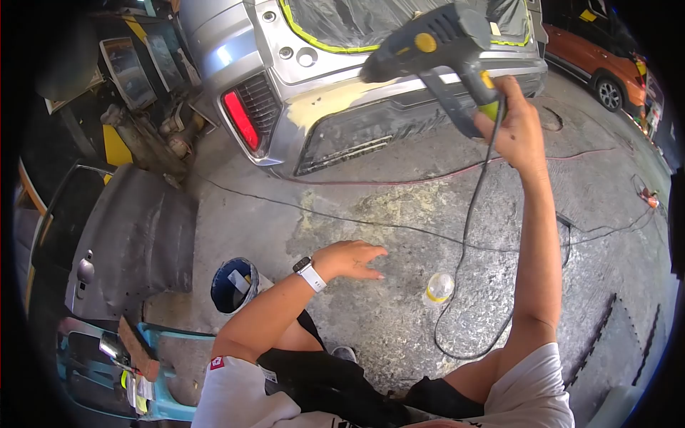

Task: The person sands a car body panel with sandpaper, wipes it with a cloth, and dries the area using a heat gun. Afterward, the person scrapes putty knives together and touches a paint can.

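Observation:
My right hand (519, 132) is raised and wrapped round the handle of a dark grey heat gun (449, 39) with yellow details. Its nozzle points left, in front of the silver car's rear bumper (421, 85) as seen from here. A pale yellow filler patch (325, 105) covers the bumper's corner near the red light (241, 120). From the handle a black cord (471, 207) hangs down and loops on the floor. My left hand (351, 260), with a white-strapped watch on its wrist, is held out over the floor, fingers apart and holding nothing.
A dark bucket (235, 285) stands left of my legs, and a clear cup (439, 287) with a yellow band sits on the concrete. A detached car door (132, 242) and a teal stool (168, 403) are at left. Hoses and cords cross the floor; an orange car (581, 64) stands at right.

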Demonstrator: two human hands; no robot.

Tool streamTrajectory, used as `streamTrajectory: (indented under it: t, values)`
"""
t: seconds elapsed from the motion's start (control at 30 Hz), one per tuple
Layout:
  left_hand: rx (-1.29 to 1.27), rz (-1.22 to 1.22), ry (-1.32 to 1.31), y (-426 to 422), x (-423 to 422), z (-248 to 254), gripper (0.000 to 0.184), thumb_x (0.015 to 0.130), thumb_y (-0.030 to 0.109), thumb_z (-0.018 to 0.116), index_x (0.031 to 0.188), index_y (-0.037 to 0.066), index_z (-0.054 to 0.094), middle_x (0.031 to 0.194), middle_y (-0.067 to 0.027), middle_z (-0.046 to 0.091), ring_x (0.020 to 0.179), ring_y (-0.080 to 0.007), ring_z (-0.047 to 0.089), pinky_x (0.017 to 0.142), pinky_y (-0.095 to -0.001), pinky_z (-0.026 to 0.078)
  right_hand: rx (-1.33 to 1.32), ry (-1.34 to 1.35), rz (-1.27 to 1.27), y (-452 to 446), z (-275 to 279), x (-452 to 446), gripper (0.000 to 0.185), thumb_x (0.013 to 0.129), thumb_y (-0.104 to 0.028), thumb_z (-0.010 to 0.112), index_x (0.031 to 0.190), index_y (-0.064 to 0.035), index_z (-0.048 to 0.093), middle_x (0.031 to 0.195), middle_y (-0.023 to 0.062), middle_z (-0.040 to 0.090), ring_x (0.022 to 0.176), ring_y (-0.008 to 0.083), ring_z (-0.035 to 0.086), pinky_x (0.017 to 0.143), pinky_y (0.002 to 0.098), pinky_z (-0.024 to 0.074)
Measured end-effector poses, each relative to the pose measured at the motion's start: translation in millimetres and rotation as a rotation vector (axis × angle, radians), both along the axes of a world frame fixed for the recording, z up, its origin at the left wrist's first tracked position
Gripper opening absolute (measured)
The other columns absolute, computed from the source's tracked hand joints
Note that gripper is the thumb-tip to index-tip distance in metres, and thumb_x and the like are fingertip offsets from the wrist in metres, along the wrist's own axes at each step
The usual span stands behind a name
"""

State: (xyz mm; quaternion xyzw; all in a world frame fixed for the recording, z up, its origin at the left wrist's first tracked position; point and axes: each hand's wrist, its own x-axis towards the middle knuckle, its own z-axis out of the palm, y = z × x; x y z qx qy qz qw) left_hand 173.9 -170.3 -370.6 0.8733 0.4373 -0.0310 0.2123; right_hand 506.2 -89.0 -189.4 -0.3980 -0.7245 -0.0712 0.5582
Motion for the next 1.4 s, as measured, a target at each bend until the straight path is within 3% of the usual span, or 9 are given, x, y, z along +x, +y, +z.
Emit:
streamTrajectory:
  t: [0.07, 0.37, 0.63, 0.83, 1.37, 1.4]
  values:
    - [-0.018, 0.007, 0.008, -0.4, -1.4, -2.2, 0.071, 0.092, 0.056, 0.067, 0.144, 0.011, 0.051, 0.122, -0.0181, 0.067, 0.095, -0.0302, 0.068, 0.082, -0.0401, 0.054, -0.019, 0.01, 0.145, -4.3, 1.1, -15.1, 0.052, 0.076, -0.022, 0.078, 0.119, -0.0051, 0.055, 0.087, 0.0215, 0.07, 0.084, 0.0419, 0.07, 0.075, 0.0454, 0.0537]
    - [-0.01, 0.027, 0.037, -0.4, -12.7, -3.2, 0.072, 0.091, 0.056, 0.069, 0.145, 0.012, 0.05, 0.121, -0.0178, 0.067, 0.094, -0.03, 0.07, 0.079, -0.0405, 0.056, 0.136, 0.189, 0.211, -8.0, 0.8, -75.4, 0.053, 0.08, -0.024, 0.078, 0.121, -0.0024, 0.052, 0.092, 0.0233, 0.071, 0.087, 0.0452, 0.069, 0.078, 0.0456, 0.055]
    - [-0.018, 0.054, 0.022, -9.5, -12.6, 1.7, 0.07, 0.092, 0.053, 0.069, 0.144, 0.009, 0.05, 0.121, -0.0193, 0.068, 0.097, -0.0334, 0.071, 0.084, -0.0419, 0.055, 0.21, 0.296, 0.216, -10.9, 7.0, -75.1, 0.057, 0.08, -0.022, 0.078, 0.125, -0.0025, 0.049, 0.092, 0.0194, 0.072, 0.067, 0.0327, 0.071, 0.069, 0.0418, 0.0564]
    - [0.015, -0.006, 0.026, -8.1, -6.9, -2.1, 0.071, 0.093, 0.051, 0.068, 0.145, 0.006, 0.048, 0.126, -0.0221, 0.066, 0.104, -0.0359, 0.069, 0.087, -0.0444, 0.054, 0.207, 0.333, 0.2, -12.3, 6.7, -65.7, 0.059, 0.079, -0.023, 0.079, 0.126, -0.0021, 0.049, 0.089, 0.0179, 0.072, 0.067, 0.0312, 0.071, 0.066, 0.0395, 0.0562]
    - [-0.011, -0.002, 0.06, -10.5, -2.0, -4.2, 0.074, 0.093, 0.054, 0.066, 0.147, 0.007, 0.047, 0.128, -0.0224, 0.065, 0.102, -0.036, 0.069, 0.086, -0.0438, 0.055, 0.248, 0.393, 0.221, -15.1, 9.9, -62.8, 0.059, 0.08, -0.023, 0.08, 0.125, -0.0002, 0.049, 0.087, 0.0181, 0.071, 0.067, 0.0302, 0.068, 0.066, 0.0394, 0.0547]
    - [-0.013, -0.006, 0.058, -10.7, -2.1, -4.3, 0.074, 0.093, 0.054, 0.066, 0.147, 0.007, 0.047, 0.127, -0.0221, 0.065, 0.102, -0.0359, 0.069, 0.086, -0.0438, 0.055, 0.209, 0.406, 0.238, -18.7, 10.3, -62.4, 0.052, 0.082, -0.019, 0.08, 0.121, -0.001, 0.05, 0.097, 0.0168, 0.07, 0.082, 0.0253, 0.067, 0.077, 0.0364, 0.0535]
